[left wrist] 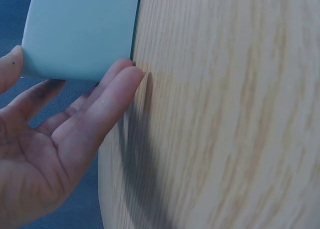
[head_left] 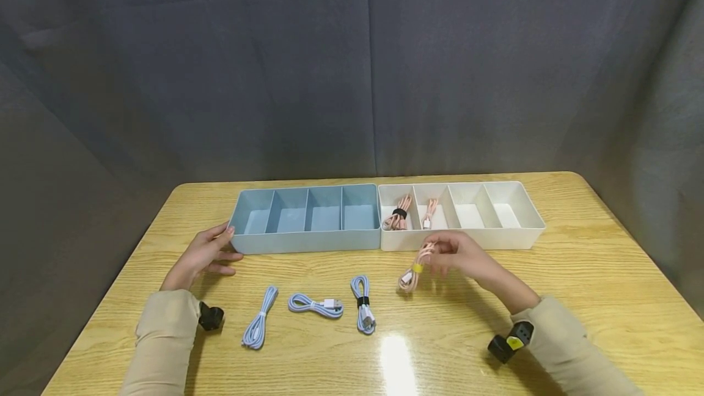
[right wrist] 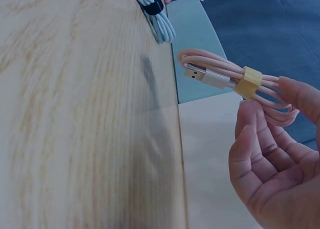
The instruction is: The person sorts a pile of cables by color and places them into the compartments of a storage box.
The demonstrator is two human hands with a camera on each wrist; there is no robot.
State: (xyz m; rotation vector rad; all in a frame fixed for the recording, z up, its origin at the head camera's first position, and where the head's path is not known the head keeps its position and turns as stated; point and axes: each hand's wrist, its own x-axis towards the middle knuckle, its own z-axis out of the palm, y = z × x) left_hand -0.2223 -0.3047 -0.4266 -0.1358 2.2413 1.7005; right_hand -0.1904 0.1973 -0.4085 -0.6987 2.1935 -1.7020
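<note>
My right hand (head_left: 453,252) pinches a bundled pink USB cable (right wrist: 215,69) between thumb and fingers. A yellow strap (right wrist: 248,82) wraps the bundle, and its white-bodied USB plug points away from the hand. The cable is held up in front of the white divided box (head_left: 467,239). My left hand (head_left: 202,255) touches the left end of the blue divided box (head_left: 313,242); in the left wrist view its extended fingers (left wrist: 117,86) lie against the box's lower corner, with the thumb at the other edge.
Pink cables lie in the white box: a black-strapped one (head_left: 404,203) in the first compartment, another (head_left: 430,212) in the second. On the wooden table (head_left: 308,365) are three blue cables: left (head_left: 264,310), middle (head_left: 302,304), and black-strapped right (head_left: 360,289). A grey curtain (head_left: 352,78) hangs behind.
</note>
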